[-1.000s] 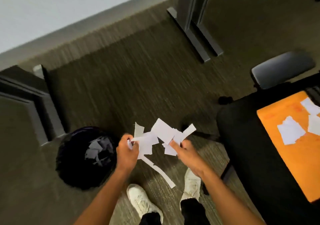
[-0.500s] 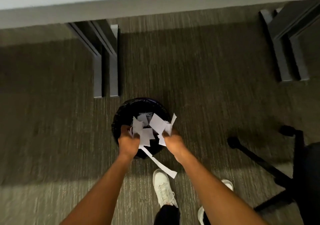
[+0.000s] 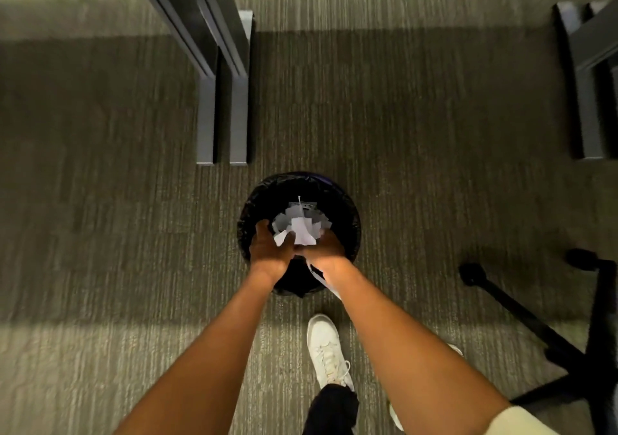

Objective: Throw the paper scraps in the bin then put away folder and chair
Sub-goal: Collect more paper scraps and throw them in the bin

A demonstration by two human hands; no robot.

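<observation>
A round bin [image 3: 344,207] lined with a black bag stands on the carpet straight ahead. My left hand [image 3: 269,249] and my right hand [image 3: 326,249] are pressed together over its opening, cupping a bunch of white paper scraps [image 3: 299,225]. One long strip [image 3: 317,275] dangles below my right wrist. More scraps lie inside the bin beyond my fingers. Only the black wheeled base of the chair [image 3: 521,311] shows, at the right edge. The folder is out of view.
Grey desk legs [image 3: 220,100] stand on the carpet just behind the bin, and another desk leg [image 3: 585,100] is at the far right. My white shoe [image 3: 326,351] is planted just in front of the bin.
I turned from the chair to face the bin and carried the scraps over it. My hands have come together and dropped lower into its opening. The orange folder has left the view.
</observation>
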